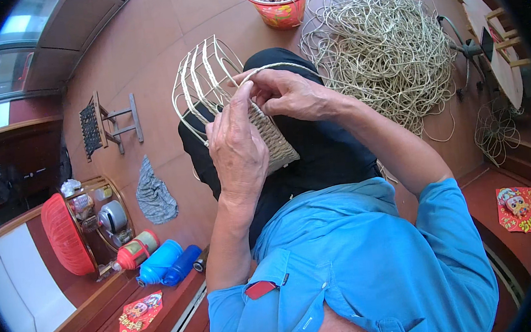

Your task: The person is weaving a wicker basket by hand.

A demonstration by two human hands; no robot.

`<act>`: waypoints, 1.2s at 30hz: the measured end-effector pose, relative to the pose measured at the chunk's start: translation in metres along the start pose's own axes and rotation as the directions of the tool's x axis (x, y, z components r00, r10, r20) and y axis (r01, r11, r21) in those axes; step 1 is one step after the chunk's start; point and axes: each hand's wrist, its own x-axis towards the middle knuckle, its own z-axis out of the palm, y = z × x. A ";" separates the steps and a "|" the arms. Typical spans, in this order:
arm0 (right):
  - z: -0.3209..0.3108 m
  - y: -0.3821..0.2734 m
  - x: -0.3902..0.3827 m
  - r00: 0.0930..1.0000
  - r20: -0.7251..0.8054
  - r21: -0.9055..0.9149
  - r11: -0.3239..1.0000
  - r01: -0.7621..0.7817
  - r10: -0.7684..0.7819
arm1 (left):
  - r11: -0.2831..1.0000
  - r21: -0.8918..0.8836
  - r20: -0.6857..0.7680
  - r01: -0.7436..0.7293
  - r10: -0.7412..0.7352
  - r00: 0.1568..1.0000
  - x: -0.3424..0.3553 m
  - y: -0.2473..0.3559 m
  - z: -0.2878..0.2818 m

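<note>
On my lap, against dark trousers, rests a partly woven basket. Its pale, open wire frame (208, 70) leans toward the far left, and a tightly woven straw-coloured side (274, 139) shows nearer me. My left hand (238, 140) is closed on the basket's woven edge, its fingertips close to those of the other hand. With bent fingers pinched together, my right hand (294, 93) holds a straw-coloured cord (279, 64). That cord arches over the right hand toward the floor pile. The exact spot where cord meets frame is hidden by my fingers.
A large tangled heap of cord (387, 50) lies on the floor at the far right, beside a red bucket (282, 16). Leftward are a small stool (107, 125), a grey cloth (155, 196), several bottles including a light blue one (162, 261), and a red mesh cover (65, 235).
</note>
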 end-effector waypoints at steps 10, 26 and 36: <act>0.001 0.003 0.001 1.000 0.011 -0.297 0.955 -0.011 0.015 | 0.989 -0.097 0.044 0.113 -0.109 0.993 0.004 -0.001 -0.004; 0.013 0.023 -0.005 0.980 -0.090 -0.321 0.937 0.141 -0.178 | 0.954 -0.218 0.067 0.204 -0.194 0.979 0.000 -0.001 -0.006; 0.024 0.012 -0.005 0.945 -0.320 -0.088 0.995 0.039 -0.065 | 0.866 -0.452 -0.154 0.215 -0.313 0.937 -0.010 -0.010 -0.006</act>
